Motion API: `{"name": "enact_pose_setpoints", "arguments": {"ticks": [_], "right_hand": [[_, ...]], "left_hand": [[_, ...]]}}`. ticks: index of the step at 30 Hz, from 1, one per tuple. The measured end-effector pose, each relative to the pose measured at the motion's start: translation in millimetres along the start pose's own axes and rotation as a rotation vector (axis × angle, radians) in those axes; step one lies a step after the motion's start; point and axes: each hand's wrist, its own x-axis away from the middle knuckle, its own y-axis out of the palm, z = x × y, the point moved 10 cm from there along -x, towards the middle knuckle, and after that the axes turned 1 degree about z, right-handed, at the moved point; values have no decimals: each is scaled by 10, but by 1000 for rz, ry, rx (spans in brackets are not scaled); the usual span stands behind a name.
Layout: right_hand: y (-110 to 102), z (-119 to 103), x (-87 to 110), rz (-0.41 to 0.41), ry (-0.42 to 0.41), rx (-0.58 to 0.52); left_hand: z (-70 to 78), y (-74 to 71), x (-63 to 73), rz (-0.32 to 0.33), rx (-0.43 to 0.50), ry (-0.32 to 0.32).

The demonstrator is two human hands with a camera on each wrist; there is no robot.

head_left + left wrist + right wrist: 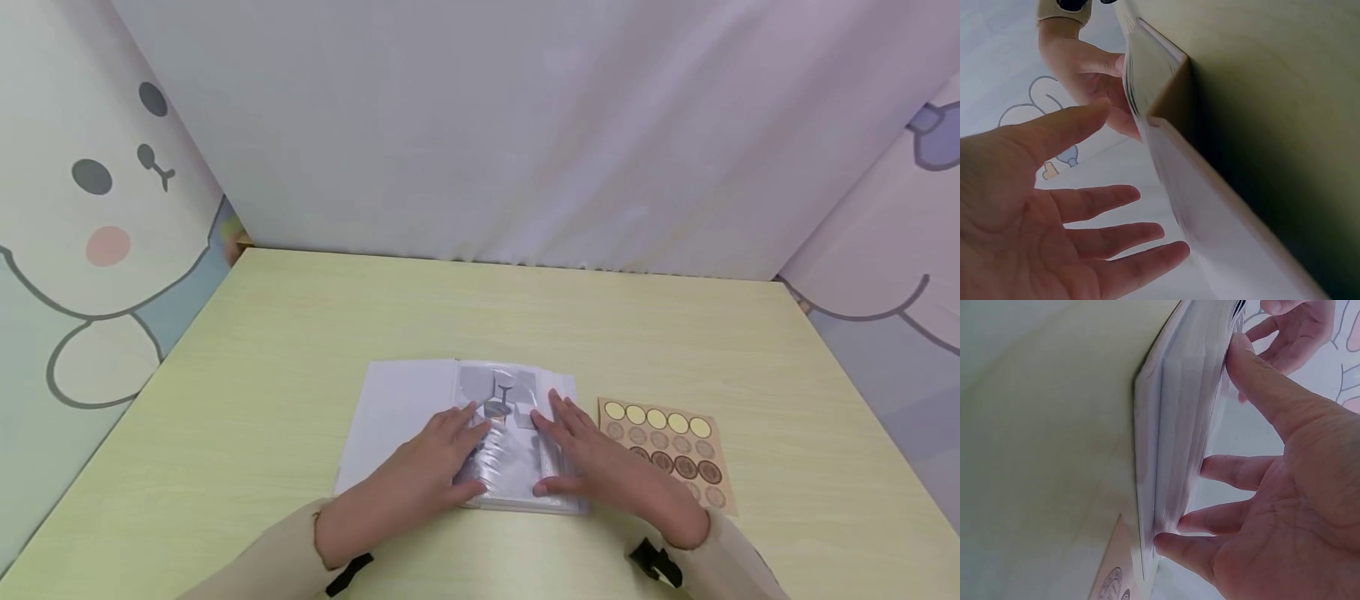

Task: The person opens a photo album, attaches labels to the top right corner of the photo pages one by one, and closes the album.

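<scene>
A photo album [397,417] lies spread on the table, a plain white cover side at left and a thick block of clear-sleeved pages at right. Its top sleeve shows a grey and white picture [504,387] under shiny, wrinkled plastic. My left hand [427,458] is over the left part of that page, fingers spread. Across from it, my right hand [607,467] rests its fingers on the page's right side. In the right wrist view, the thumb [1260,375] and fingertips lie along the edge of the page block [1188,412]. Neither hand grips anything.
A brown sheet of round stickers [660,429] in rows, some cream and some dark, lies right of the album, partly under the right forearm. The pale wooden table [315,308] meets a hanging white curtain [487,150] at the back. Cartoon-printed cloths [90,217] hang at both sides.
</scene>
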Motion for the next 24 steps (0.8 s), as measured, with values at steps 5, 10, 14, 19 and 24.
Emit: {"name": "enact_pose_setpoints", "arguments": {"ticks": [5, 10, 14, 19, 24], "right_hand": [[12, 10, -12, -11, 8, 22], [8, 6, -13, -4, 0, 38], [11, 13, -12, -4, 2, 45], [3, 2, -10, 8, -11, 55], [3, -2, 0, 11, -12, 50]], "left_hand": [[50, 107, -93, -38, -96, 29], [97, 188, -149, -46, -224, 54], [141, 207, -163, -34, -311, 75], [160, 201, -157, -18, -354, 84], [164, 206, -148, -1, -353, 93]]}}
